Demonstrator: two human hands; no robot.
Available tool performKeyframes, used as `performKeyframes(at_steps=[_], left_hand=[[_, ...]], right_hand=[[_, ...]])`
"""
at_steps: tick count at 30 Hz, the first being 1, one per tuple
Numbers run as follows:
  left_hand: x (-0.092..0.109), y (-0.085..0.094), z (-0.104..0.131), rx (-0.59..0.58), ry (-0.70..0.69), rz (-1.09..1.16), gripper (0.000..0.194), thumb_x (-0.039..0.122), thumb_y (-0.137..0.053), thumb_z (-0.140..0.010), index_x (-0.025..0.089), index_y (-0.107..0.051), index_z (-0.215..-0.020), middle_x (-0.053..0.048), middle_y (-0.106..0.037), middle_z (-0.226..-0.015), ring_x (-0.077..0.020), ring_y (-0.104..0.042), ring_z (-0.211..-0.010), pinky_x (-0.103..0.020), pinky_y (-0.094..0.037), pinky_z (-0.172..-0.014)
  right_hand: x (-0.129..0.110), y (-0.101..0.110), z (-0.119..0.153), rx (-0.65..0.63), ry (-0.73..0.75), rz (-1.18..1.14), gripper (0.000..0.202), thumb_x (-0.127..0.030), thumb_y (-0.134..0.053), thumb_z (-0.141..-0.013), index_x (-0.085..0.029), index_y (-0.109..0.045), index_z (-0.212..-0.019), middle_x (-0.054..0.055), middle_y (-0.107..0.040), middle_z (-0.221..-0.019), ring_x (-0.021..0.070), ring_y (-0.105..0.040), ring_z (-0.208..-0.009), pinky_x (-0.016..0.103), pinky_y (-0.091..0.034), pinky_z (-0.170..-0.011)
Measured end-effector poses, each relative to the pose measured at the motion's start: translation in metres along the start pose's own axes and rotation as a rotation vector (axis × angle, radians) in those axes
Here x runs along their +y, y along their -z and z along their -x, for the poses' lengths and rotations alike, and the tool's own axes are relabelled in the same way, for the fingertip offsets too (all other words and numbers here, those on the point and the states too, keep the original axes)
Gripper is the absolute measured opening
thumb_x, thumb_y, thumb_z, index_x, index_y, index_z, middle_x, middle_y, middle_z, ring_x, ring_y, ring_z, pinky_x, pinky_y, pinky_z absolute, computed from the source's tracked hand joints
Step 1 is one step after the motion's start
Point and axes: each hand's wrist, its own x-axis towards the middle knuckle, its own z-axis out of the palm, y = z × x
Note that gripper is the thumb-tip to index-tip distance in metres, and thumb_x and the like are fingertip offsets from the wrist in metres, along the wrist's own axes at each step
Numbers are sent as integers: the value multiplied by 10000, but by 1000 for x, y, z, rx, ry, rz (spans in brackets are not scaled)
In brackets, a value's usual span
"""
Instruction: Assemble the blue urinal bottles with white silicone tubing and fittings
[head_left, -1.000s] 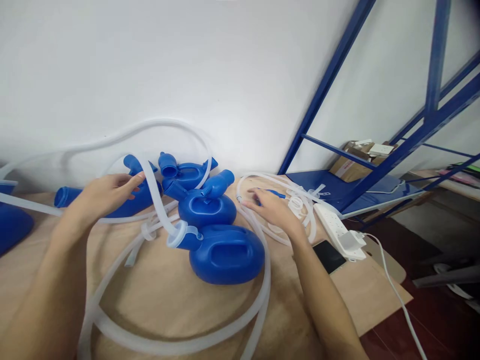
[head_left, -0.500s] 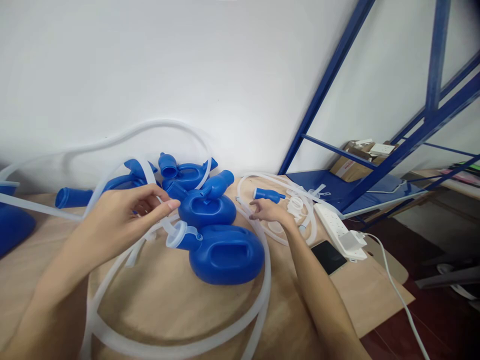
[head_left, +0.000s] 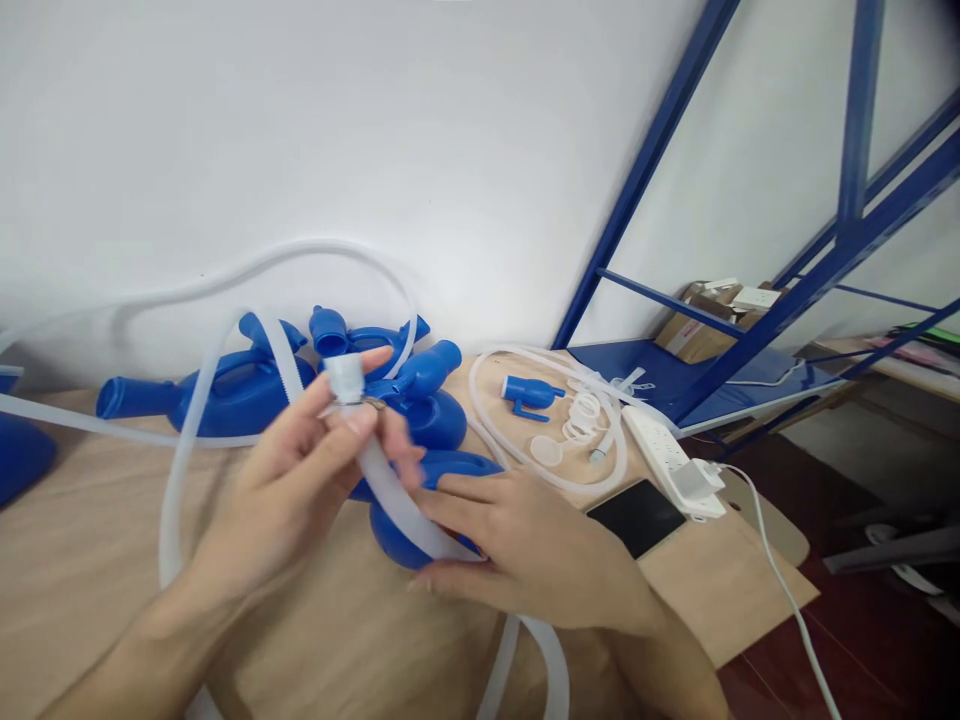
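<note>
A translucent white hose (head_left: 401, 505) runs between my two hands, above a blue plastic bottle (head_left: 394, 540) with a moulded handle. My left hand (head_left: 300, 460) pinches the hose close to its end, where a pale connector (head_left: 345, 380) points up. Further along, my right hand (head_left: 517, 540) is wrapped round the same hose; the palm hides part of it. Behind my fingers lies a second blue bottle (head_left: 439, 415) with a blue spouted piece (head_left: 435, 368) on top. My hands cover much of the nearer bottle.
More blue bottles (head_left: 232, 395) lie along the wall at left, with hose looping over them. To the right are a small blue spouted piece (head_left: 529, 390), white plastic rings (head_left: 581, 415), a phone (head_left: 636, 517) and a power strip (head_left: 660, 450). A blue metal rack (head_left: 649, 190) stands beyond.
My left hand now holds the hose end upright. My right hand has come left and toward me from beside the coiled hose and closed on the hose over the nearer bottle.
</note>
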Motion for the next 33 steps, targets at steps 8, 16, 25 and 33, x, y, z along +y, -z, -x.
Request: performKeyframes(at_steps=[8,16,25,33], left_hand=[[32,39,-11,113,95,-118,416,430,-289,-1137,313,-604,-1381,77,-249,-630,-42,-169,-389,-171,-303,-348],[34,56,-7,-45,282,-229,603,666,-475,-1019,190,-668,-1335,81,-307,-583,-52,-231,-436,-164,-271,-367],[11,42,-15,-68,331,-364,423,700,-556,-992,304,-522,-1138,61,-491,-669,-87,-327,-497,-167,-267,-418],[-14,18,-16,-87,177,-594,332,601,-487,-1060,285,-510,-1158,55,-573,-726,-105,-444,-571,-193,-362,-490]], right_hand=[[144,32,7,383,-475,91,447,-522,-603,-1033,-251,-715,-1370,93,-777,-1214,265,-726,-1049,418,-541,-985],[259,-23,10,522,-789,306,560,-345,-790,-812,-121,-707,-1318,247,-677,-1387,462,-545,-1370,660,-329,-1184],[215,35,9,897,-525,-247,690,-753,-557,-917,-257,-654,-1387,128,-724,-1284,316,-725,-1084,507,-621,-891],[83,-6,-31,957,-146,-1162,772,-786,-859,-662,-335,-734,-1276,68,-772,-1298,369,-633,-1364,581,-535,-1146]])
